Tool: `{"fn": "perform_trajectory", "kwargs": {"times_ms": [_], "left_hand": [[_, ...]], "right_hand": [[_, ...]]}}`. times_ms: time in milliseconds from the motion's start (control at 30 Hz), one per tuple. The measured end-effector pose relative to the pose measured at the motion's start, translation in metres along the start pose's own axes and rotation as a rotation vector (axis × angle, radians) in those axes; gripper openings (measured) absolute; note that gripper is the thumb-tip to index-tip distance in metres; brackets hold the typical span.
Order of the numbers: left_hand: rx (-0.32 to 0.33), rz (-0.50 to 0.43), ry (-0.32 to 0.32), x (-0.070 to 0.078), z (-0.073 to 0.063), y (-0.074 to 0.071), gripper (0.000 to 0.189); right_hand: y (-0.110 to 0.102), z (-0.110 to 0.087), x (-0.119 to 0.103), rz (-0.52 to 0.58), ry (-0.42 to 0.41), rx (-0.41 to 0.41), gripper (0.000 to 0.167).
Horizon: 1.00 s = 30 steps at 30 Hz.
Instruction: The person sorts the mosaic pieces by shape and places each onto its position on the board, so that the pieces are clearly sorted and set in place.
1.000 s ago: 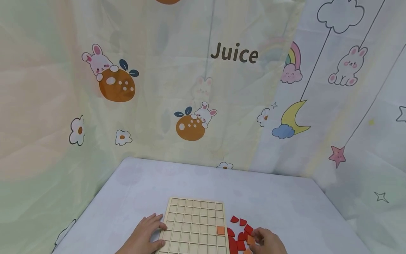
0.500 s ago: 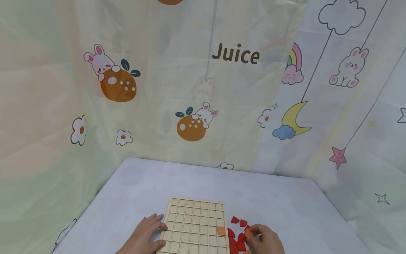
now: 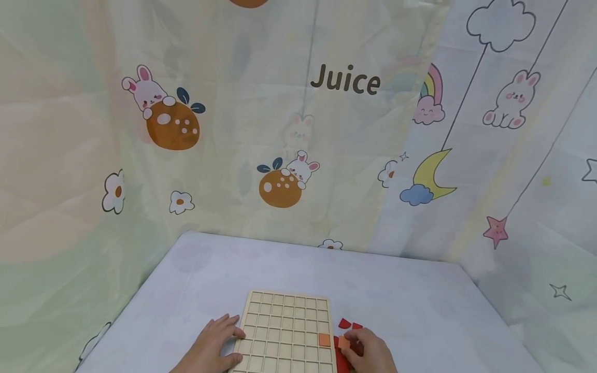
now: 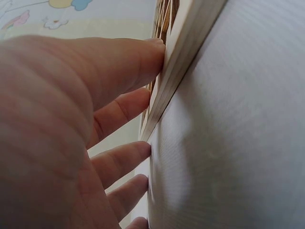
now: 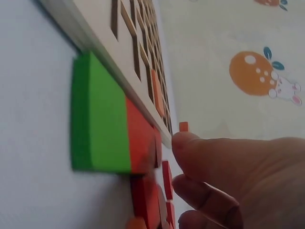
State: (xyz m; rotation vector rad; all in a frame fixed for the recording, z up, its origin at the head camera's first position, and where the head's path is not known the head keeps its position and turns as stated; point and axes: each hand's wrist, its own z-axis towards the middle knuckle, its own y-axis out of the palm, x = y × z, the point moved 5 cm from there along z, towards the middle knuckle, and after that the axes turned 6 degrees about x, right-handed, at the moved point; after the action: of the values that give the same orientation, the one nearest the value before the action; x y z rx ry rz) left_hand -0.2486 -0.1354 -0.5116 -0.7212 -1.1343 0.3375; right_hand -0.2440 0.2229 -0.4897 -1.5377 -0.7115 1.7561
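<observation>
Left hand [image 3: 210, 344]: fingers spread, not gripping anything. Thumb and index finger rest on the left edge of the board; the other fingertips reach down to the cloth just outside that edge.

Right hand [image 3: 370, 352]: pinching an orange tile [image 3: 344, 342] between thumb and fingers, up at the board's right edge. Tile is near the rim, over the red pieces; head view doesn't settle the exact gap.

Nearer the person than the right fingertips, right wrist view: green block [image 5: 105, 119] lying just beside the board's edge, red face or piece adjoining. Can't tell if that's one part or two.

Left of the right hand and partly hidden by it: a red piece [image 3: 342, 361] alongside the board. More reds sit under the fingers, mostly covered.

Between the hands: pale wooden board [image 3: 284, 329], lying flat, gridded into square cells. One orange square [image 3: 324, 340] seated in the rightmost column, just left of the right fingertips.

Just past the right fingers: a red rounded wedge [image 3: 344, 324] on the cloth, second red piece [image 3: 357, 326] beside it, partly covered by the hand.

Beyond both hands: white-covered table [image 3: 396, 290]. Past its far edge, a pastel curtain [image 3: 224, 134] with "Juice" lettering [image 3: 345, 80], rabbits on oranges, and a yellow moon [image 3: 431, 178] off to the right.
</observation>
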Motion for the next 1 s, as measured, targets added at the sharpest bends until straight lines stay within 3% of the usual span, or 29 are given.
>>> {"fn": "perform_trajectory", "kwargs": {"times_ms": [200, 433, 700, 1000], "left_hand": [[-0.009, -0.033, -0.071, -0.002, -0.001, 0.000, 0.027], [0.000, 0.002, -0.079, -0.001, 0.004, -0.004, 0.027], [0.001, -0.020, -0.139, -0.003, 0.001, -0.004, 0.028], [-0.036, -0.065, -0.063, -0.009, 0.000, 0.002, 0.030]], "right_hand": [[0.009, -0.003, -0.010, 0.025, -0.145, 0.014, 0.024], [0.015, 0.002, -0.023, 0.016, -0.171, 0.032, 0.024], [0.026, 0.001, -0.037, 0.002, -0.236, 0.022, 0.023], [0.040, 0.002, -0.048, -0.012, -0.280, -0.001, 0.027]]}}
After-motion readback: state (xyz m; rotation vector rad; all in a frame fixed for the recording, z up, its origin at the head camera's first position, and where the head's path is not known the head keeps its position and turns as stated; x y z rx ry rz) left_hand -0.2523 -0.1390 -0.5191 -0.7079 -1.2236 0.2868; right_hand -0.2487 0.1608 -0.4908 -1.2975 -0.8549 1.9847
